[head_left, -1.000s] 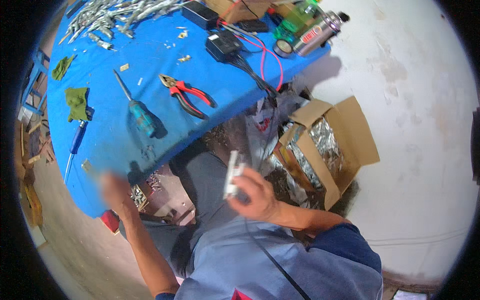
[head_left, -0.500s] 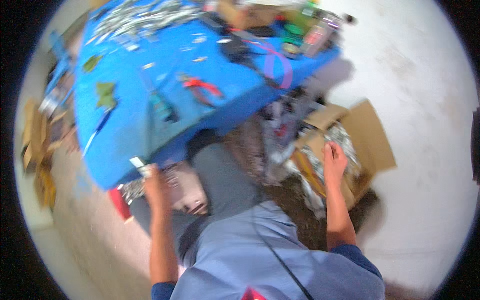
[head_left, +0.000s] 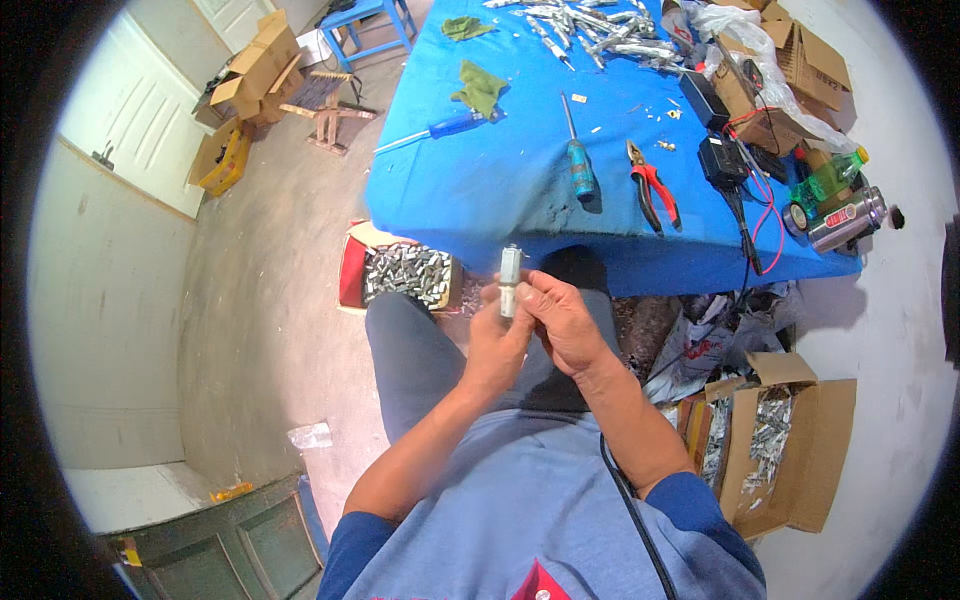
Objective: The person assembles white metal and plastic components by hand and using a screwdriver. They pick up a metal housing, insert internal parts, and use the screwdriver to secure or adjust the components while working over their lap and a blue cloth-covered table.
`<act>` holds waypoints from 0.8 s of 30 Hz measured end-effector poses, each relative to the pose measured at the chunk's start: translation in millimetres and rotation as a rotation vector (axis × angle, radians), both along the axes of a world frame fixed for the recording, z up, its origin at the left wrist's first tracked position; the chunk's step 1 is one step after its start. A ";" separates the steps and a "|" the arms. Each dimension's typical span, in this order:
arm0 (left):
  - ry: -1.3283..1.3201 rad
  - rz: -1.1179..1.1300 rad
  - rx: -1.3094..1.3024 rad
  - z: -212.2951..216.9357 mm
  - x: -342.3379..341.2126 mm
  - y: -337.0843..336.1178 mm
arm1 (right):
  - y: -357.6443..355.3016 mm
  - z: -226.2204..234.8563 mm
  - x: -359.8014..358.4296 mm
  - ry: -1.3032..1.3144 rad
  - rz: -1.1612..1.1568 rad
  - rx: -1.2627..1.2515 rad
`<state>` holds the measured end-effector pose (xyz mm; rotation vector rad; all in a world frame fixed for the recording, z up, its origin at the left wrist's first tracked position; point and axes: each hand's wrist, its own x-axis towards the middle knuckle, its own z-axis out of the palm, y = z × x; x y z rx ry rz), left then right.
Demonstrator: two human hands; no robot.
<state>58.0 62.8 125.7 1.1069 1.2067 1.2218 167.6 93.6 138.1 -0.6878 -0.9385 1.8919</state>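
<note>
Above my lap, close to the table's front edge, my two hands meet on a small silver-white metal piece (head_left: 510,272), narrow and box-shaped, which stands upright. Its lower end is pinched by my left hand (head_left: 497,345). From the other side my right hand (head_left: 568,325) grips it with thumb and bent fingers. On the blue-covered table (head_left: 500,185) just ahead lie a teal-handled screwdriver (head_left: 578,168) and red-handled pliers (head_left: 652,188). Left of my knee, a red-sided box (head_left: 352,272) holds many small metal pieces (head_left: 410,275).
To the right stands an open cardboard box (head_left: 822,455) with silvery strips. A blue-handled screwdriver (head_left: 450,125), green leaf-like scraps (head_left: 480,88) and a pile of silver parts (head_left: 600,30) lie on the table. Black adapters with wires (head_left: 722,160) and a metal flask (head_left: 845,220) sit at its right.
My left hand, with a silvery piece, has come in from the left. My right hand has left the cardboard box, and both now meet on the piece. The view has turned left.
</note>
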 end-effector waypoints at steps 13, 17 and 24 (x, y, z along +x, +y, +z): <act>-0.262 -0.346 -0.371 11.0 13.6 -35.4 | -31.1 -3.2 36.6 0.141 0.087 -0.151; -0.279 -0.398 -0.373 13.0 17.0 -36.2 | -34.4 6.7 43.7 0.165 0.049 -0.205; -0.369 -0.431 -0.412 9.4 16.3 -43.5 | -40.6 -1.0 41.3 0.178 -0.010 -0.187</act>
